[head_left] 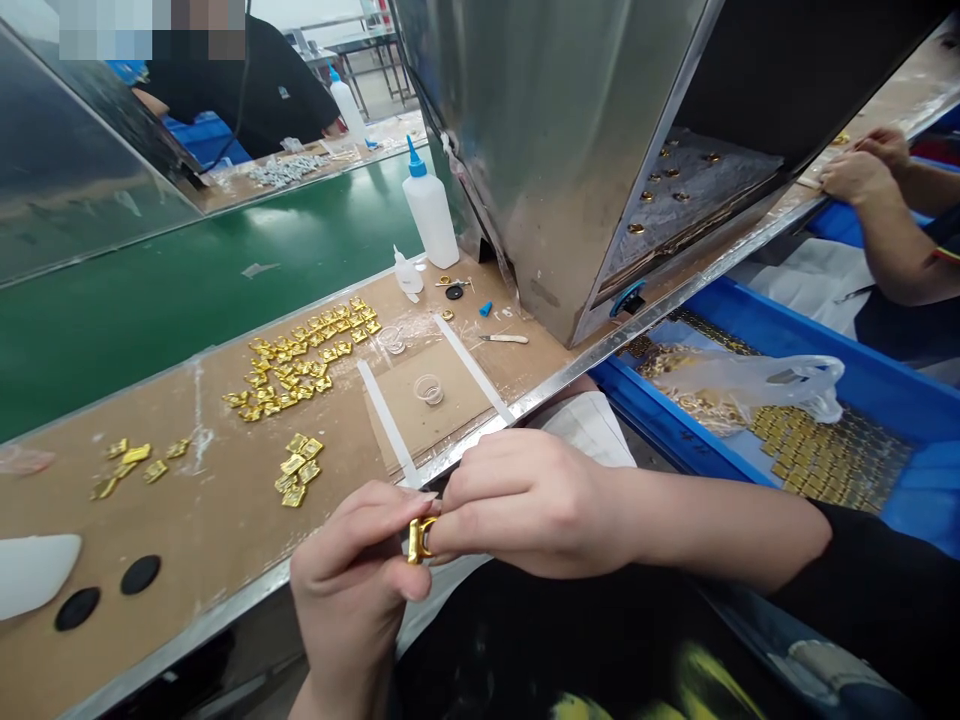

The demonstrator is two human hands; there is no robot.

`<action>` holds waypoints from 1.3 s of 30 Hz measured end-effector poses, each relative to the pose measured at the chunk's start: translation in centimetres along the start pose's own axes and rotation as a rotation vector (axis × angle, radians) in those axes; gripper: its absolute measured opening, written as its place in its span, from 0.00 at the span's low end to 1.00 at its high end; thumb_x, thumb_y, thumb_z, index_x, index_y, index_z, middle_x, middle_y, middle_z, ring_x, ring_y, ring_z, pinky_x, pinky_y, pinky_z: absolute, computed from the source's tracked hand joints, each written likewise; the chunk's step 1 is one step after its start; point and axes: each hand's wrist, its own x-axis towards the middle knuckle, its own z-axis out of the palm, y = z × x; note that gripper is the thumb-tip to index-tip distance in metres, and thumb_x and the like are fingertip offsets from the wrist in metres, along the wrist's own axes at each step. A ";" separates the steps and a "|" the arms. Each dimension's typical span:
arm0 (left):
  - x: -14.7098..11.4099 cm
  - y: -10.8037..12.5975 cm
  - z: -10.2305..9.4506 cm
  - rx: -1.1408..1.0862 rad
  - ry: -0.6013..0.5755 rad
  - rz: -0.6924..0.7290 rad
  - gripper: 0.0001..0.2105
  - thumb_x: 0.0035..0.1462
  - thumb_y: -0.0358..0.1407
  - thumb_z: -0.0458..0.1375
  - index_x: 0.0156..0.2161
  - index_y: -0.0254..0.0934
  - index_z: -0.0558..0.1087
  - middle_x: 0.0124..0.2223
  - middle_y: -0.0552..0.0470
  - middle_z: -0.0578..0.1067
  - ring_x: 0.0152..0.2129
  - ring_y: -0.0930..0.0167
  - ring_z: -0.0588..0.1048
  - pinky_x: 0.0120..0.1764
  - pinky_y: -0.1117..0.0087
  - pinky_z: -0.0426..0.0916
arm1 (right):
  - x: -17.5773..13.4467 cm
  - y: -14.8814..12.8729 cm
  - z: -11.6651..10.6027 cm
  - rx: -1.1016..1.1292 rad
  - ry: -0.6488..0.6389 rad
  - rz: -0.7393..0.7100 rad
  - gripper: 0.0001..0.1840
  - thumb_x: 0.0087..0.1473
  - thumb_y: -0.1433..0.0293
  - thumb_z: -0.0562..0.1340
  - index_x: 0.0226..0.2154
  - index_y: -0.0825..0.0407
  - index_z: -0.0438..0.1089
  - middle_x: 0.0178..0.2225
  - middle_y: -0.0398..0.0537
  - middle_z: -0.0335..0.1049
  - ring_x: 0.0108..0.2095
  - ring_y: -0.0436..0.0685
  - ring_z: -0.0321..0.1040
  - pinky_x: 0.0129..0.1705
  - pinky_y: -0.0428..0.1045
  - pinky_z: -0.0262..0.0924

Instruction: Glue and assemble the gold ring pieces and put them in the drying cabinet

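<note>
Between my two hands is a small gold-coloured metal piece (415,540) with a flat block and a curved loop on one side. The thumb and fingers of my left hand (352,565) pinch its block. My right hand (525,500) is closed at the loop side, its fingertips against the piece and partly hidden. Just beyond my hands, on the brown worktop, lies a cardboard sheet (397,400) with white tape strips and a small clear round dish (429,390) on it. A small cluster of gold pieces (298,468) lies left of the sheet.
More gold pieces (300,360) spread across the worktop. Behind the sheet stand a white squeeze bottle (431,215) and a small dropper bottle (407,272), near a knife (506,339). A metal housing (547,150) rises behind. Right is a blue tray (934,400); another person's hands (859,175) work beyond.
</note>
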 end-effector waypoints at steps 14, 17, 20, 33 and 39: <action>0.1 0.1 0.4 0.017 0.026 -0.003 0.20 0.54 0.54 0.76 0.46 0.46 0.86 0.39 0.50 0.81 0.35 0.68 0.77 0.37 0.71 0.72 | 0.1 0.1 0.1 0.030 0.057 0.015 0.08 0.72 0.73 0.62 0.47 0.57 0.76 0.38 0.49 0.78 0.39 0.51 0.74 0.42 0.47 0.67; 0.3 0.3 0.5 0.011 0.040 -0.005 0.19 0.55 0.53 0.75 0.47 0.46 0.86 0.39 0.49 0.82 0.35 0.67 0.78 0.37 0.71 0.73 | 0.4 0.1 0.5 0.074 0.154 0.033 0.08 0.72 0.71 0.62 0.44 0.58 0.76 0.38 0.50 0.80 0.37 0.50 0.75 0.42 0.46 0.69; 0.2 0.7 0.6 0.006 0.055 -0.020 0.19 0.55 0.52 0.76 0.48 0.47 0.86 0.41 0.50 0.84 0.36 0.67 0.80 0.38 0.72 0.76 | 0.5 0.1 1.0 0.116 0.239 0.032 0.07 0.69 0.71 0.66 0.44 0.60 0.76 0.38 0.51 0.81 0.38 0.51 0.77 0.42 0.46 0.71; 0.1 3.0 3.0 0.155 0.237 -0.307 0.14 0.63 0.48 0.71 0.52 0.51 0.84 0.54 0.53 0.84 0.52 0.60 0.83 0.60 0.62 0.78 | 0.0 1.6 1.3 0.037 0.278 -0.031 0.08 0.68 0.76 0.65 0.48 0.61 0.77 0.44 0.58 0.83 0.46 0.56 0.81 0.48 0.49 0.76; 0.4 3.4 3.1 0.254 0.205 -0.344 0.12 0.67 0.48 0.67 0.53 0.52 0.84 0.53 0.56 0.85 0.51 0.64 0.84 0.56 0.70 0.79 | -0.4 2.2 1.7 0.013 0.236 -0.040 0.10 0.68 0.78 0.64 0.50 0.62 0.77 0.45 0.59 0.83 0.47 0.57 0.81 0.49 0.50 0.75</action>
